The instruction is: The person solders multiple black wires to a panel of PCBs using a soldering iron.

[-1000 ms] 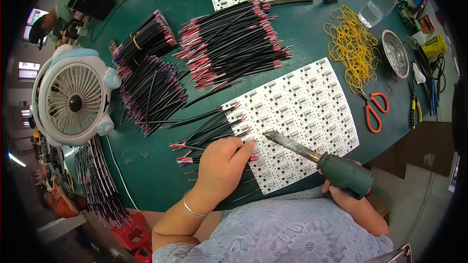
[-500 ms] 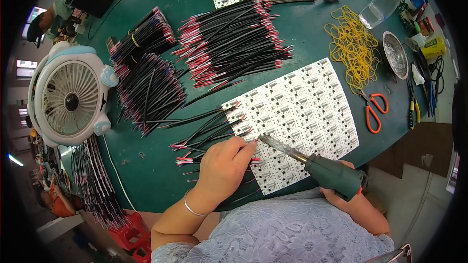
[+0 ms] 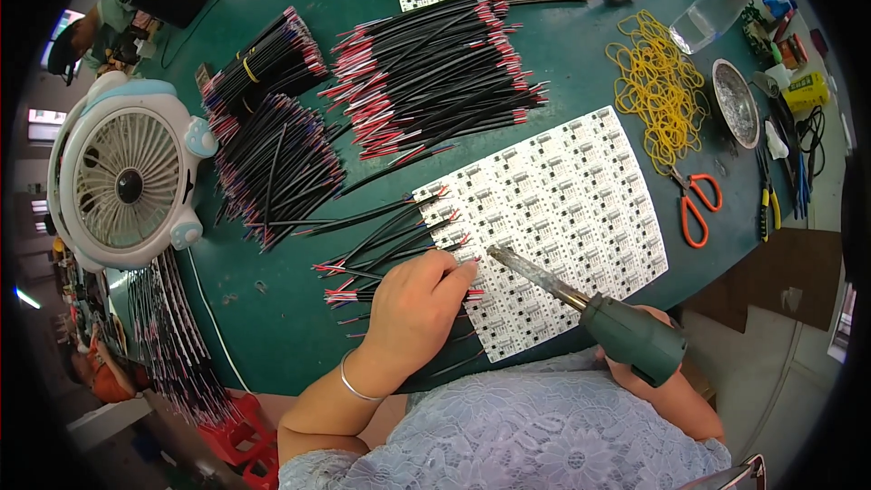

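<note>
The white circuit board [image 3: 581, 209] lies on the green table [image 3: 299, 327], its near-left edge by the left hand [image 3: 417, 299], ahead of the right hand [image 3: 626, 372]. The left thumb and forefinger are pinched together on a wire [image 3: 476, 260] at that edge. The right hand wraps around the handle of the soldering iron [image 3: 635, 336], whose tip sits just right of the left fingertips. Beyond the left hand lie wire piles [image 3: 435, 82]; farther left stands a fan [image 3: 129, 186]. Beyond the right hand are scissors [image 3: 690, 184] and yellow bands [image 3: 658, 82].
</note>
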Demonstrator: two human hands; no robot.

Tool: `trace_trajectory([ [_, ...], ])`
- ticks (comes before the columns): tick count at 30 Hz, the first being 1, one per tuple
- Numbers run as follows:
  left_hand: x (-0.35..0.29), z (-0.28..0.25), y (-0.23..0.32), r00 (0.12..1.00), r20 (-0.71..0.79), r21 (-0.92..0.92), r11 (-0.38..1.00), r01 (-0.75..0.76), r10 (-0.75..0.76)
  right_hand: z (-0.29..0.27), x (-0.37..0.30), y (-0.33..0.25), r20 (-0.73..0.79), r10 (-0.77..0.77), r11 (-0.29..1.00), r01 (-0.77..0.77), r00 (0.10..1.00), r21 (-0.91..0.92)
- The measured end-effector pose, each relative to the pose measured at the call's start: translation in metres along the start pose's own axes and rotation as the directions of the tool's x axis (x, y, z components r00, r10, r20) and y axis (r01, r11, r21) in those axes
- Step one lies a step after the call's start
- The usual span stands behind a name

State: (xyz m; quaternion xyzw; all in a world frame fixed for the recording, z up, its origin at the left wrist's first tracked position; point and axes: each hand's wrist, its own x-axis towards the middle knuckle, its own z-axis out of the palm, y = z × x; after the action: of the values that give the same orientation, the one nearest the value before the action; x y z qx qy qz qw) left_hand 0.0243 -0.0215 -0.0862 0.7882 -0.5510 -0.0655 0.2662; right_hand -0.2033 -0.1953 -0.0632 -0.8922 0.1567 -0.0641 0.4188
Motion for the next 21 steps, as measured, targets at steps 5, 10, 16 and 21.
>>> trace_trajectory([
  [5, -0.001, 0.001, -0.005, 1.000, -0.026, -0.058, 0.998, -0.002, 0.000, -0.003, -0.004, 0.001, 0.057, 0.012, 0.998, -0.015, 0.998, 0.056],
  [10, 0.001, 0.000, -0.002, 1.000, -0.028, -0.050, 0.999, 0.001, -0.002, -0.003, 0.000, 0.002, 0.043, -0.119, 0.990, 0.122, 0.992, -0.076],
  [16, 0.000, 0.001, -0.001, 0.999, -0.032, -0.020, 1.000, -0.001, 0.000, -0.003, 0.000, 0.000, 0.082, -0.111, 0.990, 0.118, 0.990, -0.081],
  [21, 0.000, 0.001, 0.000, 0.999, -0.034, -0.016, 1.000, 0.006, -0.006, 0.003, -0.011, 0.003, 0.020, 0.039, 0.994, -0.041, 0.999, 0.099],
])
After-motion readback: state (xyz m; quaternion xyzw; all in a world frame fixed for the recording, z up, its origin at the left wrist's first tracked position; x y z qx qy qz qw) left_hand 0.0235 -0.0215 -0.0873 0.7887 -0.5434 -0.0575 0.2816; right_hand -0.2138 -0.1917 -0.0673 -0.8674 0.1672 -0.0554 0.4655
